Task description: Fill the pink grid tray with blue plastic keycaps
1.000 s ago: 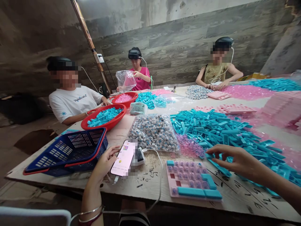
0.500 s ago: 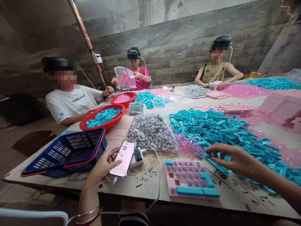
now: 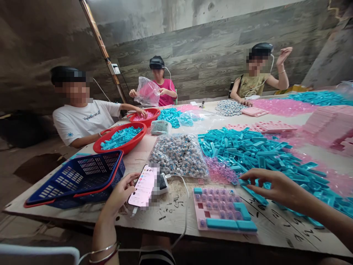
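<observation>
The left hand (image 3: 121, 193), low and left of centre, curls round the edge of a phone (image 3: 142, 185), fingers wrapped behind it and thumb lying on the lit screen. The phone leans on a small charger block (image 3: 163, 183), and a white cable (image 3: 185, 206) runs from there down over the table's near edge. Two bangles (image 3: 106, 252) ring the wrist at the bottom of the frame.

The right hand (image 3: 271, 186), right of centre, hovers palm down with fingers loosely spread, fingertips touching the near edge of a heap of blue keycaps (image 3: 256, 154). It grips nothing that can be seen. Just left of it, at lower centre, lies a pink keypad tray (image 3: 223, 209), its sockets filled with lilac switches and several blue caps fitted along its bottom and right side.

Above the tray sits a clear bag of grey switches (image 3: 179, 154), with a small pile of pink clear pieces (image 3: 220, 171) beside it. A blue basket (image 3: 79, 176) with red rim stands at left, touching the table (image 3: 275, 230). Behind it are two red bowls (image 3: 121, 138), one with blue caps, one with pink.

Three other people sit along the far side: one in white at upper left reaching into the far bowl, one in pink holding a plastic bag (image 3: 147, 94), one at upper right with a raised hand. Stacks of pink trays (image 3: 328, 123) fill the right edge.
</observation>
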Demonstrator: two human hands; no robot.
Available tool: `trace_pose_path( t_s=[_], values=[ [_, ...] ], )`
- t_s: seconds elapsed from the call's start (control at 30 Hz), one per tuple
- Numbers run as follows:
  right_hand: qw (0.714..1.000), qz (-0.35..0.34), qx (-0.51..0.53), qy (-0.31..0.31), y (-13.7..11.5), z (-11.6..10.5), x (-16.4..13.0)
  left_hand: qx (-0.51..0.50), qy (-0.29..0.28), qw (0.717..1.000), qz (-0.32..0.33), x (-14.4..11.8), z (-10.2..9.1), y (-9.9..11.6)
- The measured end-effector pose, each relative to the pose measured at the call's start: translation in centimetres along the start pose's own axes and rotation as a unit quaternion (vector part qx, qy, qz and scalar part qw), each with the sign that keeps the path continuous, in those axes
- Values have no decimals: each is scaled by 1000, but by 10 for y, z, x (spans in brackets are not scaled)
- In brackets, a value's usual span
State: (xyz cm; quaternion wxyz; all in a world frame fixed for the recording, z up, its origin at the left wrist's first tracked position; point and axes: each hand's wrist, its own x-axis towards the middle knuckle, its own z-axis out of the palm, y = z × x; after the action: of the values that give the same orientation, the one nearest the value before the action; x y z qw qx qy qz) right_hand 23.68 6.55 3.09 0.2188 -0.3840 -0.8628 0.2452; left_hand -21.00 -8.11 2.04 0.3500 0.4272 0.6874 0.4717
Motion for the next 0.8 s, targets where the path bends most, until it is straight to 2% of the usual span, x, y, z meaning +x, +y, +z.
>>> trace_pose_path(
  t_s=[0.37, 0.53, 0.8],
  values=[
    [1000, -2, -2, 4, 3, 1, -1, 33, 29, 999, 19, 0, 1, 2],
    [1000, 0, -3, 5, 3, 1, -1, 9, 13, 1000, 14, 0, 0, 0],
    [1000, 0, 2, 4, 3, 1, -2, 5, 22, 1000, 16, -2, 3, 6]
  ],
)
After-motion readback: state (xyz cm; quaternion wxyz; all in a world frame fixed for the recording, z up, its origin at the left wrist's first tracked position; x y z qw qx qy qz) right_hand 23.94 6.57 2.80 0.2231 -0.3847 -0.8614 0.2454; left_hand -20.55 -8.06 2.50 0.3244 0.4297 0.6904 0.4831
